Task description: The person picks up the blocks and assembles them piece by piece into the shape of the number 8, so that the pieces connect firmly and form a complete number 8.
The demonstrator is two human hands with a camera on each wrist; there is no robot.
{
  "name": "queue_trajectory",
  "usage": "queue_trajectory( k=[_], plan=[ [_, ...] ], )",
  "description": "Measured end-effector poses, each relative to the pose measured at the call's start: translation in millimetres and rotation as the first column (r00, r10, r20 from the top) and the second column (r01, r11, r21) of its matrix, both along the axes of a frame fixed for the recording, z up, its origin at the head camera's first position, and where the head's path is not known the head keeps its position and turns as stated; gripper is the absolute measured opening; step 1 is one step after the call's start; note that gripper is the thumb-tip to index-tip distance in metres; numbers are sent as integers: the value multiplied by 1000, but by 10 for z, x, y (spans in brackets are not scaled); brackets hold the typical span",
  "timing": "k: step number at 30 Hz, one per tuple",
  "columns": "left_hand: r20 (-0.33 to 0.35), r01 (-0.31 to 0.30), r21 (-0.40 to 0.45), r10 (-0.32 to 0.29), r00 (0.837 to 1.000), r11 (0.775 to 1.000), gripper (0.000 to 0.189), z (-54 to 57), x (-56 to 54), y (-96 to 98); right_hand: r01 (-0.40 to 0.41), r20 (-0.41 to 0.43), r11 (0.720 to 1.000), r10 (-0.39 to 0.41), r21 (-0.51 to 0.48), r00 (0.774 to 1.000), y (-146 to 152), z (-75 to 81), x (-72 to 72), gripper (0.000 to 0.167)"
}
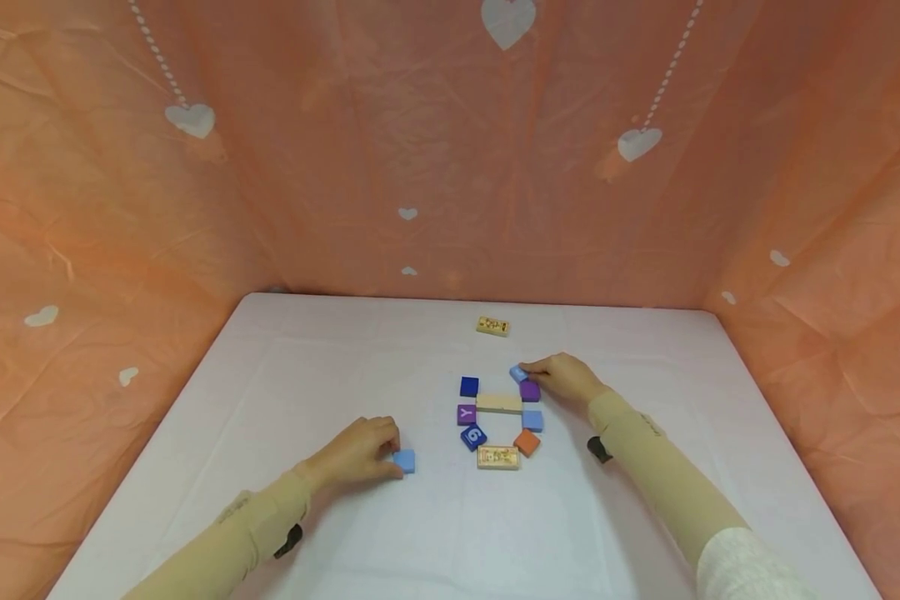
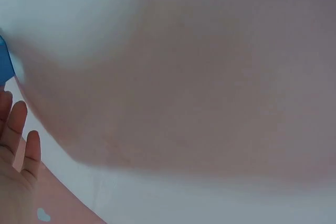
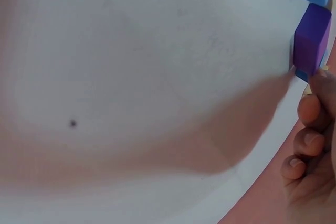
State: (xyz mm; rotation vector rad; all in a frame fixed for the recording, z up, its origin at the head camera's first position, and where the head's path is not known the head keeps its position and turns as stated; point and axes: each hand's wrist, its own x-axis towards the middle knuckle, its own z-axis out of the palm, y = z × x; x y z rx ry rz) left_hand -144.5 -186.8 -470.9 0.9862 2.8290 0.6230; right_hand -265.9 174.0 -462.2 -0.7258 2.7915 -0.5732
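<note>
At the left of the block layout, my left hand (image 1: 362, 450) holds a light blue block (image 1: 404, 461) between thumb and fingers; the left wrist view catches a blue block (image 2: 5, 64) at its edge, beyond the fingertips. My right hand (image 1: 566, 377) pinches another light blue block (image 1: 519, 373) at the layout's upper right corner. Just below that block is a purple block (image 1: 529, 391). In the right wrist view, the purple block (image 3: 312, 38) stands beside the curled fingers and largely hides the pinched block.
A plain wooden plank (image 1: 498, 404) spans the layout's middle, and a printed wooden plank (image 1: 498, 457) lies at its bottom. Blue, purple, light blue and orange blocks (image 1: 527, 442) line the sides. Another printed plank (image 1: 492, 326) lies farther back. Orange cloth (image 1: 450, 167) surrounds the white table (image 1: 330, 350).
</note>
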Motion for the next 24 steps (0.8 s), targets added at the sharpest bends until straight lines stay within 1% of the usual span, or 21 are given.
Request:
queue_trajectory(
  k=[5, 9, 13, 17, 22, 24],
  plan=[
    [-47, -40, -14, 39, 998, 999, 26, 3, -86, -3, -2, -4, 1000, 2, 4, 1000, -5, -25, -5, 30],
    [-99, -46, -37, 42, 994, 998, 26, 9, -162, 1, 0, 4, 1000, 0, 8, 1000, -12, -15, -1, 30],
    [-121, -65, -52, 58, 991, 997, 26, 35, -251, 29, -1, -3, 1000, 1, 4, 1000, -5, -1, 8, 30],
    [-139, -90, -73, 80, 987, 993, 25, 49, -367, 72, -3, -11, 1000, 3, 7, 1000, 4, 5, 11, 31],
    [-158, -133, -114, 114, 981, 985, 24, 42, -540, 138, -6, -6, 1000, 6, 11, 1000, 3, -5, -8, 31],
    [-177, -146, -126, 123, 977, 981, 22, 35, -612, 166, 0, 2, 1000, 0, 5, 1000, -2, -6, -15, 31]
  ],
)
